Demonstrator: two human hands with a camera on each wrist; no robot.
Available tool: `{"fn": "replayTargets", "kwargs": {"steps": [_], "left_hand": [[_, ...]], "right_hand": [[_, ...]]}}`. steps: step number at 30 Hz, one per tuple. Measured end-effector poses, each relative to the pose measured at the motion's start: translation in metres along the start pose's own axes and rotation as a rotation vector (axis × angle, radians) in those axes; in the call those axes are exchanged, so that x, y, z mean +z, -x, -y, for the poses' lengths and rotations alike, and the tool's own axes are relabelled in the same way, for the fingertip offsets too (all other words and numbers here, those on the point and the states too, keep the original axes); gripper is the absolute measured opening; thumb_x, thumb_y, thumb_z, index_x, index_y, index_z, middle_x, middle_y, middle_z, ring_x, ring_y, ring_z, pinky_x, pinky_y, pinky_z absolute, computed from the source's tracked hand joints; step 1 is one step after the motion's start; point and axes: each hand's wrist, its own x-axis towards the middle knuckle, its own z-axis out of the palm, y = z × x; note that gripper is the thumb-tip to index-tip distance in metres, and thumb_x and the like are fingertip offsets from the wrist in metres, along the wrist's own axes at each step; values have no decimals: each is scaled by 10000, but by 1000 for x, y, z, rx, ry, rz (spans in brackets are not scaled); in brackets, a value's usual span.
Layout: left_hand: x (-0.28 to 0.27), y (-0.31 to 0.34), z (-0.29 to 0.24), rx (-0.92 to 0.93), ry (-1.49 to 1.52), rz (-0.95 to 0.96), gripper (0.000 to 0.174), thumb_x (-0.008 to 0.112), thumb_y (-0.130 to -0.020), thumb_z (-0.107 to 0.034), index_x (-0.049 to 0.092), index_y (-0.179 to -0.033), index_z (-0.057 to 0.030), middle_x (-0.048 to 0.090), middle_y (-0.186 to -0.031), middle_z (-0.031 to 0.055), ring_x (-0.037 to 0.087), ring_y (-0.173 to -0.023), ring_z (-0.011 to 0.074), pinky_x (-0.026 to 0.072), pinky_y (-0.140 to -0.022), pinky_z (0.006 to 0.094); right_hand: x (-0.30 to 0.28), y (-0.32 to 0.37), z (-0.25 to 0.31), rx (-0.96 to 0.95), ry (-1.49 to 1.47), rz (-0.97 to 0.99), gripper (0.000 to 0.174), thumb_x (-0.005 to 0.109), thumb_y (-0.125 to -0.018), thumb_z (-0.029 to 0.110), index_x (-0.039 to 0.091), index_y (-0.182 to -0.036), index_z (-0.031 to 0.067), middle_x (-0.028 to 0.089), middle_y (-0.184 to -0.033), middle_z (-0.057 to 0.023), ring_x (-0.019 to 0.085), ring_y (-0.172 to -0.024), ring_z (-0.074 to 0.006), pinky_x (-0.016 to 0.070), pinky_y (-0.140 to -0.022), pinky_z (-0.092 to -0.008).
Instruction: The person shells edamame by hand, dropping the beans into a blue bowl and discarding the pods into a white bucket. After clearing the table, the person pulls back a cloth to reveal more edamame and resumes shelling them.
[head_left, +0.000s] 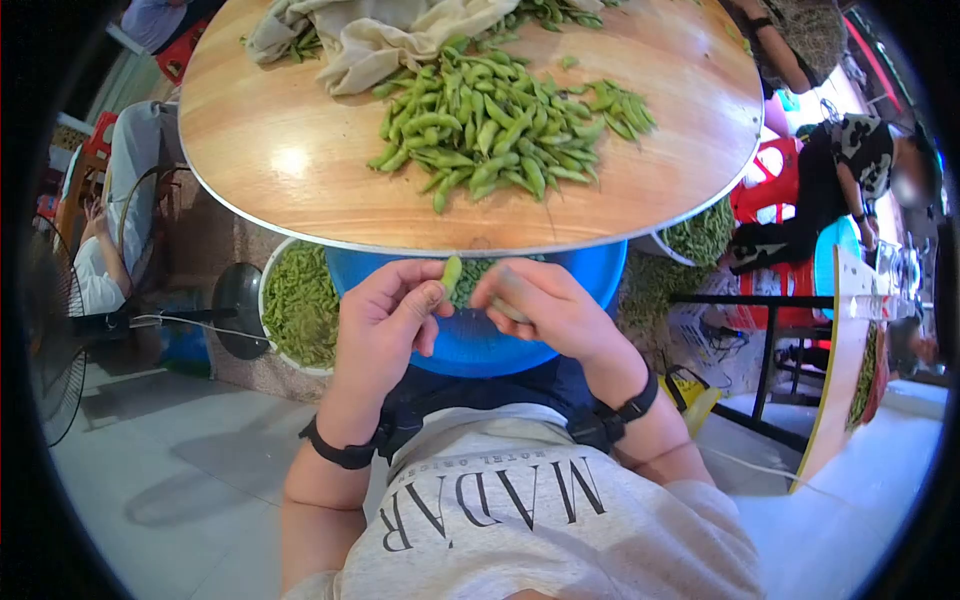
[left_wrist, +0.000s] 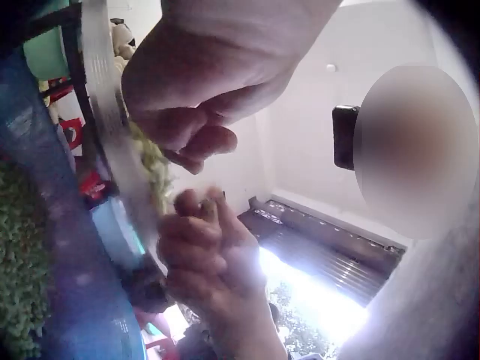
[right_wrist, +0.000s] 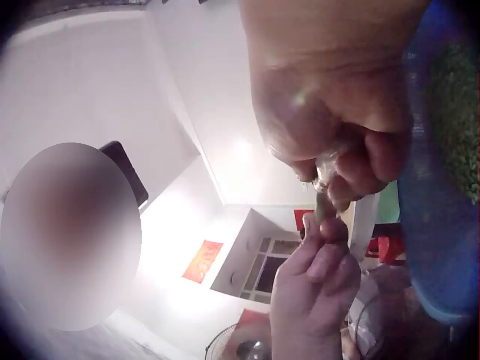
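Open-fronted eatery, prep corner
Round wooden tabletop [head_left: 290, 160] heaped with green soybean pods [head_left: 490, 125]; red plastic chairs [head_left: 765, 180], blue plastic tub [head_left: 595, 275], seated people nearby.

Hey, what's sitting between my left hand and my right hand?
One green edamame pod, pinched by the left hand and the right hand above the blue basin. The head view shows it best.

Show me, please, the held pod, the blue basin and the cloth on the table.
pod [head_left: 452, 272], head view, its exposed upper end.
blue basin [head_left: 590, 275], head view, bare wall on its right.
cloth [head_left: 390, 35], head view, its middle fold.
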Motion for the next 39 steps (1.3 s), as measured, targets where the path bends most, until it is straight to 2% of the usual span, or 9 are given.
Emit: {"fn": "replayTargets", "kwargs": {"steps": [3,14,19,22,25,32,34,37,39], "left_hand": [[5,12,13,16,-136,-27,166,555,-839,-63,582,-973,31,598,-711,65,488,-466,68,381,-415,183],[3,18,35,434,-498,-99,137,600,-778,34,594,-915,40,593,-695,52,519,-500,54,407,-421,181],[7,18,35,561,-566,-179,133,657,-720,13,585,-832,14,591,-675,119,568,-536,148,443,-476,244],[6,18,39,575,-572,-193,117,637,-742,19,583,-846,21,593,-673,98,552,-515,120,433,-461,231],[6,18,42,333,-217,-92,119,570,-808,10,586,-922,40,582,-683,64,497,-466,59,365,-394,176],[-1,10,32,-36,281,17,93,539,-843,-56,578,-866,25,555,-626,54,424,-399,60,302,-358,172],[-10,7,30,-187,472,92,83,551,-838,-50,576,-858,28,557,-636,61,439,-413,63,312,-363,173],[-11,7,33,-218,488,113,90,542,-848,-62,566,-840,25,552,-633,60,440,-405,67,321,-360,177],[-5,10,33,-95,234,-10,103,536,-856,-75,568,-844,22,558,-633,62,450,-407,70,336,-368,179]], "right_hand": [[15,-8,-3,-14,43,-32,341,399,-926,319,522,-768,44,464,-593,10,394,-512,-53,322,-456,-202],[26,-4,-6,2,-19,-36,321,421,-921,312,502,-755,50,466,-594,9,385,-500,-48,313,-444,-196],[32,-6,-7,-15,49,-108,251,459,-911,241,504,-771,38,484,-608,2,408,-518,-48,339,-461,-199],[36,-5,-6,-53,87,-153,209,465,-907,192,503,-786,26,491,-614,-1,430,-546,-54,367,-491,-206],[38,-3,-6,-83,106,-176,181,460,-906,159,501,-801,17,496,-619,-3,443,-568,-57,386,-519,-209],[35,-1,-18,-139,146,-182,155,455,-901,136,495,-823,8,502,-630,-13,456,-571,-77,395,-530,-224],[33,0,-25,-191,165,-148,184,468,-903,186,499,-813,28,503,-646,4,421,-550,-54,352,-491,-198],[23,1,-19,-115,186,-30,170,515,-880,192,514,-822,32,516,-668,6,423,-564,-48,347,-497,-189],[16,1,-14,-70,230,-46,147,565,-845,167,528,-843,24,531,-685,1,444,-587,-54,363,-519,-194]]}}
